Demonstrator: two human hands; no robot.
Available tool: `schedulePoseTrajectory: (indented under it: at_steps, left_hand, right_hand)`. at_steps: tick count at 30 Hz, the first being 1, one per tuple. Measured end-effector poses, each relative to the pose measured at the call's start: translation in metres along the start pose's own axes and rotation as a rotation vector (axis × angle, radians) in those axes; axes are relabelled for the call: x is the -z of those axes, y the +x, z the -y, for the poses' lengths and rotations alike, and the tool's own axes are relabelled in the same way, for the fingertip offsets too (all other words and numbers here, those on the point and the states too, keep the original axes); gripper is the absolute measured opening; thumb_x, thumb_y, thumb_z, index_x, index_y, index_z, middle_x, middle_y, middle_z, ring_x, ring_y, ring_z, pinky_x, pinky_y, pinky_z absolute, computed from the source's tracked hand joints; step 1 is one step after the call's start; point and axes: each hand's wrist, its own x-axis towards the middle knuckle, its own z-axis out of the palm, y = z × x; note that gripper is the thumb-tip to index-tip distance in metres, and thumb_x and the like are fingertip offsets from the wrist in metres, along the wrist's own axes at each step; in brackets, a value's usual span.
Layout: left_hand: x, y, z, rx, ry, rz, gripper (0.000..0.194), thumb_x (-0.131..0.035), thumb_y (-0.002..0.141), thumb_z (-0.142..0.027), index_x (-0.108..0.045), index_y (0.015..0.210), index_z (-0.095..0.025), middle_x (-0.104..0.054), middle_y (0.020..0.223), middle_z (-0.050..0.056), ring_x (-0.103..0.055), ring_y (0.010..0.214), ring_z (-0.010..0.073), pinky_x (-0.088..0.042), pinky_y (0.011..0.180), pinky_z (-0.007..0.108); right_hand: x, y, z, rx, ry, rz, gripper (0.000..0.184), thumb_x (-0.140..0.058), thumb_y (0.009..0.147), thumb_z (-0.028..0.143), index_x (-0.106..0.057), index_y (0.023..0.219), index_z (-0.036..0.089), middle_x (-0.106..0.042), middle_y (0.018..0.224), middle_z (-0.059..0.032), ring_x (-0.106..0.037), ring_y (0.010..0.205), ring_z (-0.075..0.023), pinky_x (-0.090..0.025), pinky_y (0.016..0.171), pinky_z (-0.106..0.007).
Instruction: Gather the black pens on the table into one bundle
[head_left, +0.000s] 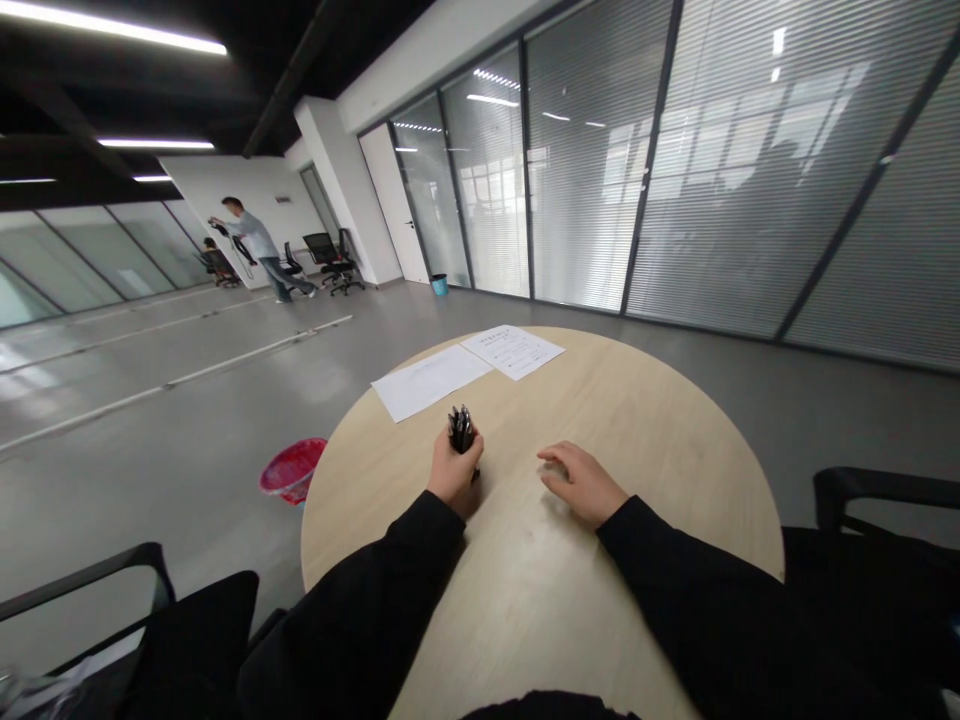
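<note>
Left hand [454, 475] clenched around a bundle of what appear to be black pens [461, 430], held upright over a round table [637, 440]; paper sheets [429, 382] lie farther off, while the open, empty right hand [581, 485] rests to the right.

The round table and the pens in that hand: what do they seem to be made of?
The table looks like pale wood or a wood-look laminate: fine, light grain under a smooth, low-sheen finish, though the look can't settle which. The pens in the left hand seem to be glossy black plastic, with small bright glints that may be metal clips.
</note>
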Motion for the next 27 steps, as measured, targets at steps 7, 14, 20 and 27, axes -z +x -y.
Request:
schedulePoseTrajectory:
  at_steps: [7,14,20,27]
  left_hand:
    - [0.073,0.048,0.018,-0.025,0.839,0.457,0.025,-0.062,0.066,-0.028,-0.06,0.09,-0.02,-0.067,0.085,0.007,-0.061,0.08,0.0241,-0.042,0.069,0.031]
    - [0.086,0.051,0.039,0.072,1.057,0.526,0.029,-0.061,0.072,-0.036,-0.06,0.096,-0.02,-0.069,0.094,0.01,-0.064,0.086,0.0264,-0.043,0.069,0.031]
    - [0.084,0.046,0.043,-0.001,1.049,0.455,0.04,-0.054,0.08,-0.052,-0.059,0.1,-0.017,-0.065,0.102,0.012,-0.059,0.095,0.0262,-0.044,0.08,0.033]
    - [0.075,0.032,0.039,-0.001,1.14,0.349,0.055,-0.05,0.083,-0.059,-0.052,0.117,-0.016,-0.058,0.116,0.016,-0.052,0.108,0.031,-0.041,0.09,0.04]
  right_hand:
    - [0.004,0.0,-0.004,-0.074,0.031,0.006,0.026,-0.059,0.082,0.021,-0.065,0.107,0.016,-0.067,0.1,-0.009,-0.062,0.093,-0.0214,-0.048,0.087,-0.038]
    - [0.002,0.0,-0.005,-0.062,-0.014,0.04,0.025,-0.059,0.081,0.021,-0.066,0.105,0.015,-0.068,0.1,-0.0085,-0.061,0.093,-0.0211,-0.046,0.087,-0.036]
    - [0.003,0.001,-0.004,-0.034,-0.051,0.06,0.026,-0.061,0.08,0.02,-0.066,0.104,0.015,-0.067,0.101,-0.0089,-0.06,0.095,-0.0212,-0.045,0.088,-0.035]
    - [0.003,0.0,-0.002,-0.009,-0.082,0.08,0.025,-0.061,0.08,0.02,-0.067,0.104,0.015,-0.067,0.1,-0.0087,-0.058,0.096,-0.0217,-0.044,0.089,-0.035]
